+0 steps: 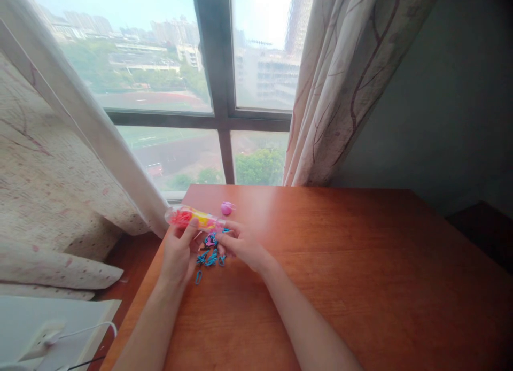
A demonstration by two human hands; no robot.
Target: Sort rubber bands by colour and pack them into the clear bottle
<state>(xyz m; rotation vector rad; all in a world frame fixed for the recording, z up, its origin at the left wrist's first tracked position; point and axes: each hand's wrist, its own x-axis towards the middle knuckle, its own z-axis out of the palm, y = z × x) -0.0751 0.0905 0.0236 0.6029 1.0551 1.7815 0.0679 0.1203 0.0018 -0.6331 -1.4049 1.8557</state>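
Observation:
My left hand (pixel 181 250) is wrapped round a clear plastic bottle (pixel 196 218) lying on its side above the table, its thumb across the front. Red, yellow and pink small pieces show through the bottle's wall. My right hand (pixel 242 245) is at the bottle's right end, fingers drawn together near its mouth; anything small between them is too fine to make out. Beneath both hands lies a loose pile of small blue loop-shaped clips (pixel 210 257), with a few pink and dark ones among them. One blue clip (pixel 198 277) lies apart, nearer me. Beyond the bottle sits a purple cap (pixel 227 208).
The brown wooden table (pixel 340 275) stretches away to the right, its left edge close to my left forearm. A window (pixel 224 114) stands behind it, between patterned curtains (pixel 336 82). At lower left, a white cable (pixel 86 328) plugs into a socket.

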